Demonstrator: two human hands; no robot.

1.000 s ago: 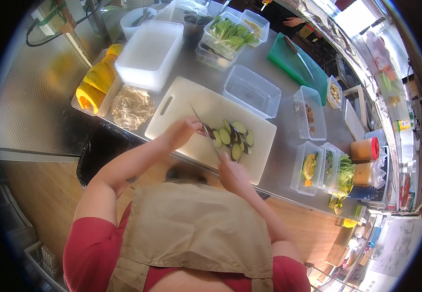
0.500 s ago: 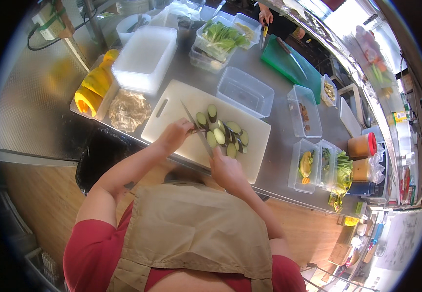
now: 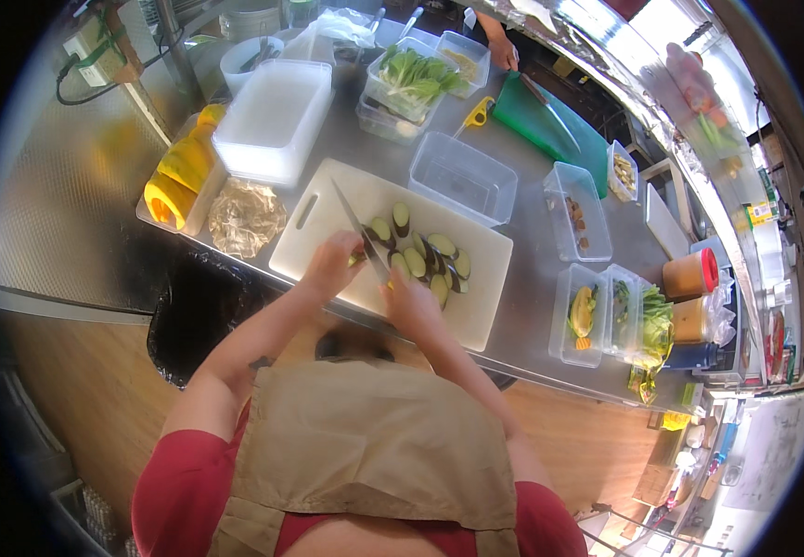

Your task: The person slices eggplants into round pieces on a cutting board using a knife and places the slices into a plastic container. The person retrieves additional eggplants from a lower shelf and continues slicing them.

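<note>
My right hand (image 3: 408, 299) is closed round the handle of a kitchen knife (image 3: 357, 215), whose blade points to the far left over the white cutting board (image 3: 321, 215). Beside the blade, my left hand (image 3: 329, 266) has its fingers curled on a small dark-skinned eggplant piece (image 3: 356, 257), mostly hidden by them. Several oval eggplant slices (image 3: 440, 244), pale with dark rims, lie to the right of the knife, some overlapping.
Beyond the board sits a clear plastic tub (image 3: 464, 176). Stacked containers (image 3: 272, 121) and a tray of yellow squash (image 3: 184, 165) stand left. A co-worker's hand (image 3: 504, 53) is by a green board (image 3: 550, 130) with a knife; yellow-handled scissors (image 3: 479, 112) lie nearby.
My right hand and the knife have shifted left, closer to my left hand. The co-worker's hand has let go of the yellow-handled scissors, which now lie on the counter.
</note>
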